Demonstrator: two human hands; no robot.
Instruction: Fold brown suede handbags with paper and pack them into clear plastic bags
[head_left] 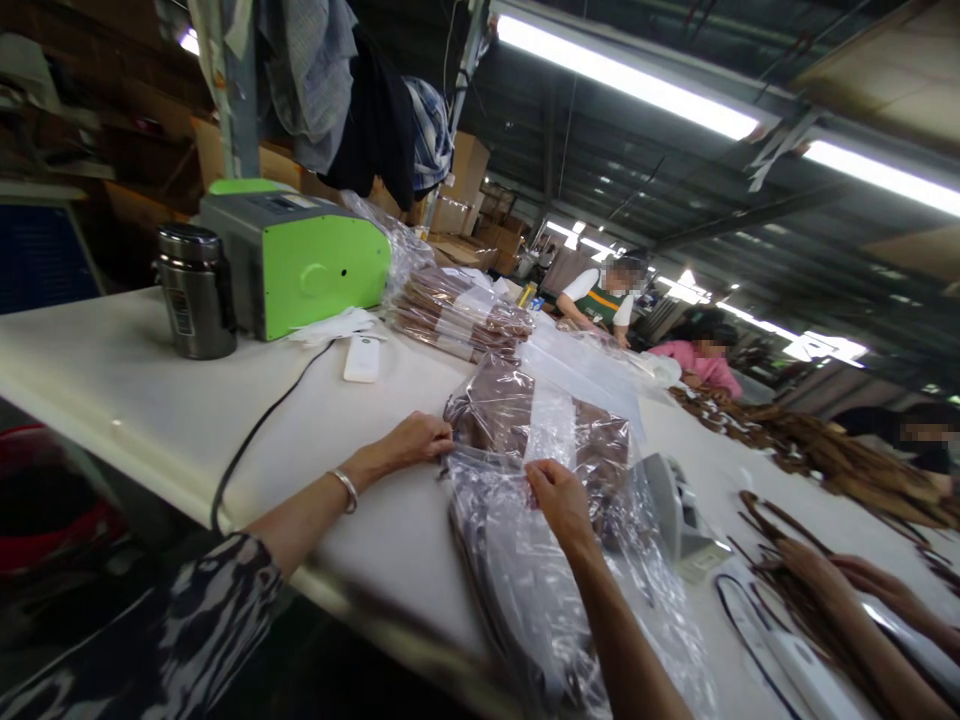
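A clear plastic bag (495,400) with folded brown fabric and a white paper strip (551,420) inside lies in front of me on the table. At the bag's left edge my left hand (420,438) is closed, pinching the plastic. Near the middle, my right hand (555,495) pinches the bag's near edge between thumb and fingers. Below and partly under my right arm, a pile of shiny clear plastic bags (510,560) reaches toward the table's front edge. A grey tape dispenser (664,500) stands to the right of the bag.
Bagged brown garments (457,315) are stacked behind. At left stand a green-and-grey machine (322,270), a steel flask (193,295) and a white device (362,358); a black cable (262,420) crosses the table (135,360). Another person's hands (847,580) handle brown straps at right. Co-workers (604,295) are farther back.
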